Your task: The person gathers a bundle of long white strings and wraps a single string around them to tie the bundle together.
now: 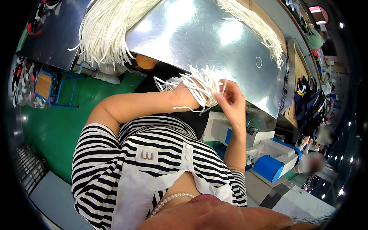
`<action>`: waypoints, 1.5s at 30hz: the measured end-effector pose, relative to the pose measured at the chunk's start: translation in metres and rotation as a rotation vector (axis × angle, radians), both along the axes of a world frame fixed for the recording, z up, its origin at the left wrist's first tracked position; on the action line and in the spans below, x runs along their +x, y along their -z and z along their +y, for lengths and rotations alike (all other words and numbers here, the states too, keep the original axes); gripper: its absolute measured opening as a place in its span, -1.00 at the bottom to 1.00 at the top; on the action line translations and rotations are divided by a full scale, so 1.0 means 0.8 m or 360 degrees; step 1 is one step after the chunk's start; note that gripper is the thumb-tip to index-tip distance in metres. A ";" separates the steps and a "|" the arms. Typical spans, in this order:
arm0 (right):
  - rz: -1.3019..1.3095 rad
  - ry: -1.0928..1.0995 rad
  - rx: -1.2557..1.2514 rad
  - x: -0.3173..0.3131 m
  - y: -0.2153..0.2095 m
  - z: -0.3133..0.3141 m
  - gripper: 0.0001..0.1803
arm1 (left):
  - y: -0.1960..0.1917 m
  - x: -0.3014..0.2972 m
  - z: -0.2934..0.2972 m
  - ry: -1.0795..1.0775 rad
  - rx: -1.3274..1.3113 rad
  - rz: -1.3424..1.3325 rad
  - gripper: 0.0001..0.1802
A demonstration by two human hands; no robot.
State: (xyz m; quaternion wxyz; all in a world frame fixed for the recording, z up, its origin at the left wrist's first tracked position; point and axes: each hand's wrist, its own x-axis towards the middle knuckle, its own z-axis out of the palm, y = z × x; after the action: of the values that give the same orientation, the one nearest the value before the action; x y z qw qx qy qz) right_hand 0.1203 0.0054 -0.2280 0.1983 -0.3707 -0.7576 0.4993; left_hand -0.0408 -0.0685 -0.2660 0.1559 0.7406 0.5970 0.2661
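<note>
A bundle of thin white cords sits in front of my body, close to the near edge of the metal table. My left hand is closed around it and partly hidden under the strands. Loose ends fan out upward and to the left, and one strand trails back along my wrist. On the bundle's right side, my right hand has its fingers bent, with thumb and fingertips closed on cord ends.
The shiny metal table carries a large heap of white cords at the left and a long row of cords along its far right side. A blue-framed stool stands left. A grey-and-blue machine is at my right.
</note>
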 end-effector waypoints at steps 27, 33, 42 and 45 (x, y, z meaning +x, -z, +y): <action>0.0883 0.0349 -0.0975 -0.030 -0.004 0.009 -0.89 | 0.022 -0.024 0.002 0.0088 -0.0446 -0.0327 -0.68; 0.1131 0.0091 -0.1274 0.009 -0.001 0.024 -0.82 | 0.031 -0.033 -0.002 0.0132 -0.0242 -0.0274 -0.68; 0.0459 0.0238 -0.0706 0.073 0.012 0.004 -0.84 | 0.021 -0.038 -0.002 -0.0028 0.0128 0.0079 -0.78; 0.0000 0.0266 0.0235 0.049 0.018 -0.008 -0.67 | 0.022 -0.021 0.003 -0.0011 0.0189 0.0227 -0.79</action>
State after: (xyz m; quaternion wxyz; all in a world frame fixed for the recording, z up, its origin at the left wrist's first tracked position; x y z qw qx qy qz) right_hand 0.1595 -0.0007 -0.2422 0.2661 -0.4169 -0.7587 0.4240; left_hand -0.0577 -0.0662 -0.2839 0.0677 0.7635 0.5923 0.2482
